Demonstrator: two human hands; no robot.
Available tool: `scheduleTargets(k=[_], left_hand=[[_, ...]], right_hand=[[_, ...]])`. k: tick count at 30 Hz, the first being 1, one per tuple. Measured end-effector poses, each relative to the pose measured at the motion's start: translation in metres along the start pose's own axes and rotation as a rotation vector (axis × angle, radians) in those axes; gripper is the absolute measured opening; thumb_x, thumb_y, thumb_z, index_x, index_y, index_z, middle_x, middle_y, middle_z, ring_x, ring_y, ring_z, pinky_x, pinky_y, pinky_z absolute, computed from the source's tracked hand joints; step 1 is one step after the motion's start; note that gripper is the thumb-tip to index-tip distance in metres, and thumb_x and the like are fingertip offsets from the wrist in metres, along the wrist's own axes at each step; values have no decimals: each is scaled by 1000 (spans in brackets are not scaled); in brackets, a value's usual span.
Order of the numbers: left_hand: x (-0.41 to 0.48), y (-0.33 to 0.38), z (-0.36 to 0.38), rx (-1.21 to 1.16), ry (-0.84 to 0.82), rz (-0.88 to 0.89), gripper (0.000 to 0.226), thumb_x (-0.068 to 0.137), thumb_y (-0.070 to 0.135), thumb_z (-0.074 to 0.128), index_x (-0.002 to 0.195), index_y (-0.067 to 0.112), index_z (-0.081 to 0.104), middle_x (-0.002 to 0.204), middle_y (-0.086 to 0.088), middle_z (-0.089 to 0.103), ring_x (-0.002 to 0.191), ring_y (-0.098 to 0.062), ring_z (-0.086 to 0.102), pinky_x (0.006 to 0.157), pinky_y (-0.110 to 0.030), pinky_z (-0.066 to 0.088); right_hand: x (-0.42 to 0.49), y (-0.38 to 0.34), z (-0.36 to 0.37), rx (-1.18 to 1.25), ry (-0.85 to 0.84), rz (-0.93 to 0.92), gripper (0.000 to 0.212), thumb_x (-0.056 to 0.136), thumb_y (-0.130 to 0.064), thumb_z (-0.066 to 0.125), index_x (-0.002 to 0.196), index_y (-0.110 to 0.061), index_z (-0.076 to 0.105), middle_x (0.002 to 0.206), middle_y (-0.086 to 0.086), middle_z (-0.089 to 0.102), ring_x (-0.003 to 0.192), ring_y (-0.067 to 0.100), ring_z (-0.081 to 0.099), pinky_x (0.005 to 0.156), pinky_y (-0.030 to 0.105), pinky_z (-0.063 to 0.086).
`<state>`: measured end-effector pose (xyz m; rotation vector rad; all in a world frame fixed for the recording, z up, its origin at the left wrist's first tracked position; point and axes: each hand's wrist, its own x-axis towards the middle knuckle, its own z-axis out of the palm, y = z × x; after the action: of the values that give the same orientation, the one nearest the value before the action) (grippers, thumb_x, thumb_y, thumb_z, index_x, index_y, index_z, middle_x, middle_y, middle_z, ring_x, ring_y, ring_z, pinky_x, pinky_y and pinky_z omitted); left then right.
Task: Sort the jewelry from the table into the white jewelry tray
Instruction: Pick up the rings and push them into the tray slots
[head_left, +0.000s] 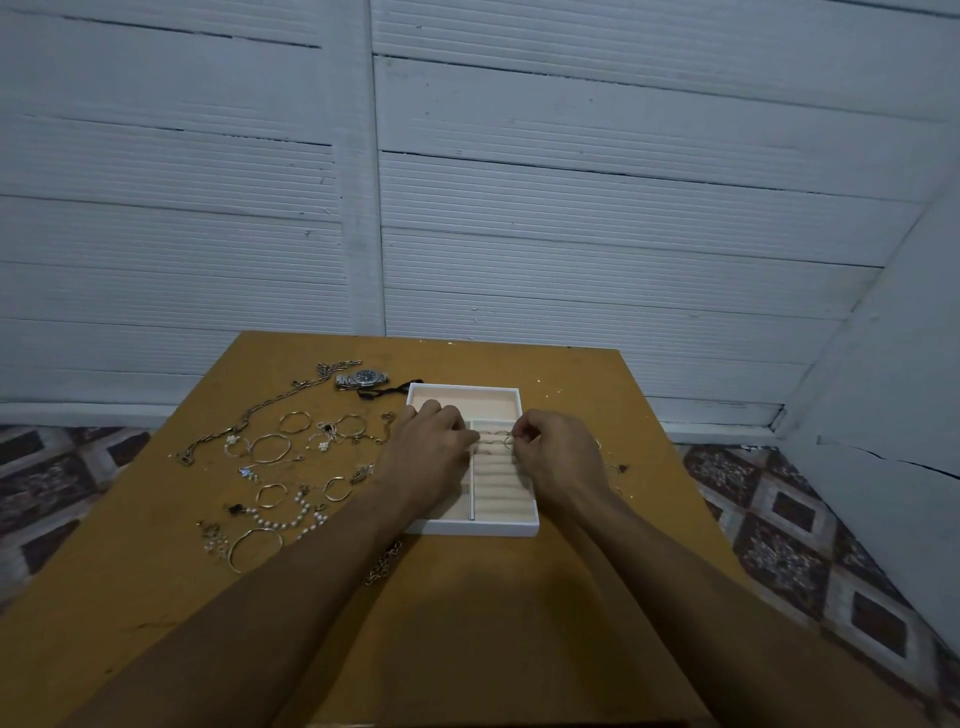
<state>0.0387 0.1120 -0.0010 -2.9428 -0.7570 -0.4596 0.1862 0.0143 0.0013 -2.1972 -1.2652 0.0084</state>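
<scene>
- Both of your hands are over the white jewelry tray, which sits on the desk just right of its middle, its long side running away from you.
- Your right hand has thumb and forefinger pinched on a small ring, with the other fingers curled in. The ring hangs just over the far end of the padded ring rolls in the tray's right-hand section.
- Your left hand lies knuckles-up across the tray's left section, fingers bent and tips down by the divider. You cannot tell whether it has anything in its grip.
- Most of the jewelry lies loose on the desk to the left of the tray:
- a wristwatch at the far edge, near the tray's far left corner;
- a long chain necklace running diagonally;
- several thin hoops in a cluster;
- a pearl bracelet, with a large bangle nearer you.
- One chain bracelet lies beside your left forearm, near the tray's near left corner.
- Some tiny pieces sit on the desk right of the tray, too small to make out.
</scene>
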Motion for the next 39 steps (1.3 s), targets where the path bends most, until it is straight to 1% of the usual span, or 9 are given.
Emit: scheduleTargets(k=[3,7,10,14,21,28,30,35,39], left_hand=[[-3,-7,-2,-47,52,-26,34,89,30,61,122,24,65,112,-1,64,104,-24,52,83,-37,37],[-7,-13,-2,-99,112,-44,28,75,19,74,103,15,74,87,-8,70,80,-29,60,69,-40,48],[-10,-12,-5,-122,129,-25,26,71,16,76,97,13,76,83,-9,71,74,-30,61,65,-40,51],[-10,-12,-5,-108,145,-31,24,75,19,73,99,15,75,87,-8,71,78,-29,61,67,-40,52],[-11,-10,-6,-97,152,-26,22,76,22,70,98,17,75,86,-6,72,76,-28,62,65,-40,52],[-13,-14,-5,-106,139,-24,22,74,17,72,95,14,76,83,-8,72,73,-28,62,64,-40,53],[-13,-13,-7,-109,142,-25,23,74,17,73,96,14,76,84,-8,72,73,-28,62,63,-39,52],[-7,-5,-10,-81,124,-32,27,85,25,62,109,20,73,99,-5,71,87,-25,60,72,-39,51],[-3,15,-11,-113,75,-18,33,89,24,53,119,23,67,113,-3,67,101,-25,55,82,-37,45]], right_hand=[[1,-3,7,-34,5,-25,11,84,-25,62,87,-23,72,84,-6,72,78,16,63,71,38,55],[2,-8,11,-104,-12,-81,12,88,-26,60,91,-24,71,89,-4,71,85,19,62,75,36,52],[1,-7,11,-209,-20,-145,17,91,-28,56,96,-26,72,95,-5,71,92,20,60,76,34,49],[-1,-5,11,-283,-38,-192,24,95,-27,51,106,-29,73,106,-5,71,98,22,53,83,37,42],[-10,-2,13,-385,-91,-269,31,99,-26,46,121,-32,67,124,-6,64,105,19,48,84,34,35],[-10,-2,16,-392,-103,-238,32,99,-25,46,124,-34,64,125,-7,61,108,18,47,88,34,37],[-10,-3,13,-340,-87,-214,34,98,-22,46,125,-32,64,124,-5,63,107,19,49,88,35,39],[-15,7,-5,-180,-20,-107,28,95,-22,50,116,-24,69,111,-3,67,101,18,54,83,35,46],[-27,34,-24,-120,3,23,28,91,-20,54,113,-21,70,112,-3,69,101,16,59,85,33,51]])
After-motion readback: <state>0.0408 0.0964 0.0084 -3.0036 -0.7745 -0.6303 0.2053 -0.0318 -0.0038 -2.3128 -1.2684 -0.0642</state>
